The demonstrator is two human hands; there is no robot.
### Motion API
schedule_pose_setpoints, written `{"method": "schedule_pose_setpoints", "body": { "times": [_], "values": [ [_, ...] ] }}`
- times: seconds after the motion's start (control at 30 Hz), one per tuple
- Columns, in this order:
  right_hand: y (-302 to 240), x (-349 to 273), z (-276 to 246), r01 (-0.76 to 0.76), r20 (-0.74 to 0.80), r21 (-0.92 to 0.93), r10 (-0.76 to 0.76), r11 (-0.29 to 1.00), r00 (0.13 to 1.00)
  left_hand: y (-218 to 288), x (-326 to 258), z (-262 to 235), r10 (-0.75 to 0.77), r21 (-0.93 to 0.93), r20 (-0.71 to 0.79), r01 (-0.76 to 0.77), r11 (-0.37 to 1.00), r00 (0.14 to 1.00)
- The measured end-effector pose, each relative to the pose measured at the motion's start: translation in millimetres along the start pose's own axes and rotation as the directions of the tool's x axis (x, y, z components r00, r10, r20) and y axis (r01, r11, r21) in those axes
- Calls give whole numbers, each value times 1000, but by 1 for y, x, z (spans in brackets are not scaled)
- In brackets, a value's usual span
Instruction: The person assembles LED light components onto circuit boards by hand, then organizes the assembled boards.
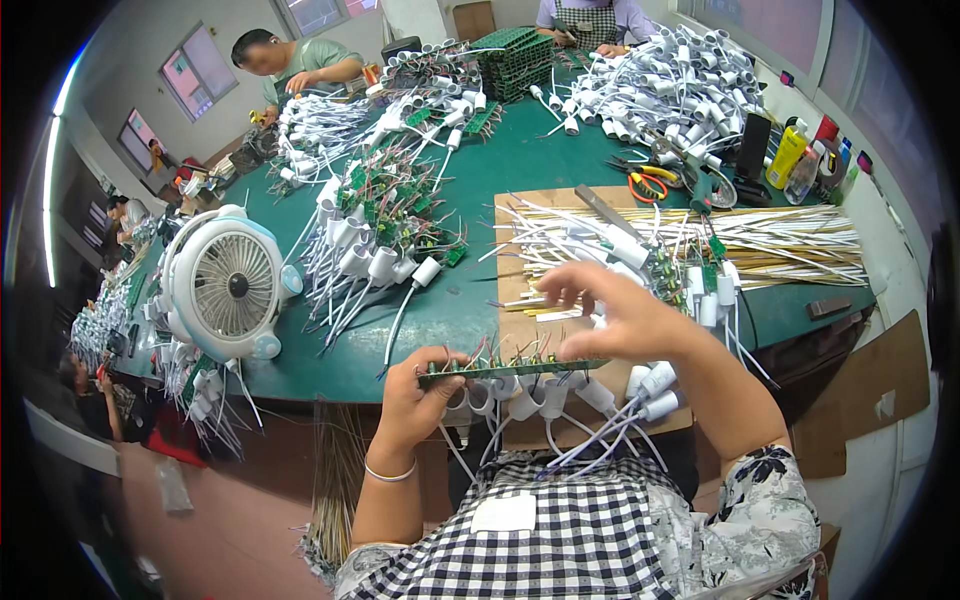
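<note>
My left hand is closed on one end of a long, narrow green circuit board strip, held level in front of my apron. Thin wires and small parts stand up along its top edge. White cylindrical lamp sockets with white cables hang below the strip. Over the strip's other end is my right hand, its fingers curved and apart with nothing visible between them. The thumb is close to the board; I cannot tell whether it touches. More loose white sockets with cables lie beside the strip, under my right forearm.
The green table carries a cardboard sheet, bundled white and yellow wires, and a heap of wired sockets. A fan stands left. Pliers and bottles lie right. Co-workers sit across.
</note>
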State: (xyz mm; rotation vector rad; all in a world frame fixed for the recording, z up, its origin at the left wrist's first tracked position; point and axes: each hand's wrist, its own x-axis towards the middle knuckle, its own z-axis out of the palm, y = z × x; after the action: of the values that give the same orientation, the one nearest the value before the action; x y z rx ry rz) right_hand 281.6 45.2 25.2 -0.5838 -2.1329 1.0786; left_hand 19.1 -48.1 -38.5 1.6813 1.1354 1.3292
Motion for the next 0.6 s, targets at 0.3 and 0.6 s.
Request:
{"method": "schedule_pose_setpoints", "body": {
  "times": [0.3, 0.6],
  "values": [
    [-3, 11, 34, 10, 226, -139, 22, 990, 974, 11, 1, 4, -86, 55, 30, 84, 995, 996],
    [-3, -24, -28, 13, 243, 64, -29, 998, 970, 22, -5, -4, 438, 250, 117, -454, 855, 891]
  ]
}}
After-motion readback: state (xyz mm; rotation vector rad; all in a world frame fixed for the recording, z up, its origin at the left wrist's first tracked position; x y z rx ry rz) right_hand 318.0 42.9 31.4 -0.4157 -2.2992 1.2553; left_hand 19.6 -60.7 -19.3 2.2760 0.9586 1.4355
